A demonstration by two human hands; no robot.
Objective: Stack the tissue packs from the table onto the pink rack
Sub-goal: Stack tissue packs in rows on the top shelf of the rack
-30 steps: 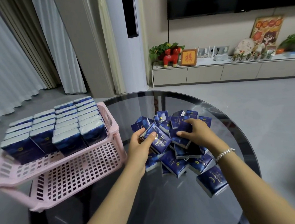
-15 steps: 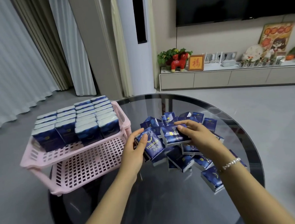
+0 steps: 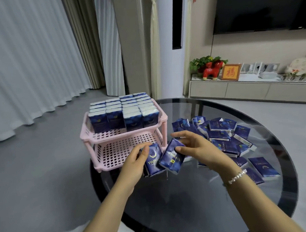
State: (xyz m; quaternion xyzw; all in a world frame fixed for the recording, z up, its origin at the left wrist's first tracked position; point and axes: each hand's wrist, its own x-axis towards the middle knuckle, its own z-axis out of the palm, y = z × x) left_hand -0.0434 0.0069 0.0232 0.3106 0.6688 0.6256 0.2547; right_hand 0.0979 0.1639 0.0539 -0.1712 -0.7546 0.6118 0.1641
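L hand (image 3: 135, 161) and R hand (image 3: 194, 147) each grip one tissue pack (image 3: 153, 159), w/ pink rack (image 3: 104, 135) just beyond and loose pile right of R hand on table (image 3: 170, 211): judged light, soft, slick-wrapped (pinch across broad faces).

**Readable text on the tissue packs and one framed sign**

From my remote view, the dark blue tissue pack (image 3: 152, 159) that the left hand (image 3: 133, 166) grips shows pale letters beginning "TWIN" under a yellow crescent; the rest I cannot make out. The tissue pack (image 3: 170, 159) pinched by the right hand (image 3: 197, 150) carries similar lettering, upside down to me and too blurred to spell. A lone pack (image 3: 264, 169) lying flat on the glass table (image 3: 188, 210) bears small print I cannot read. On the far cabinet (image 3: 235, 90), a wooden frame (image 3: 230, 72) holds the gold Chinese character "福" on red.
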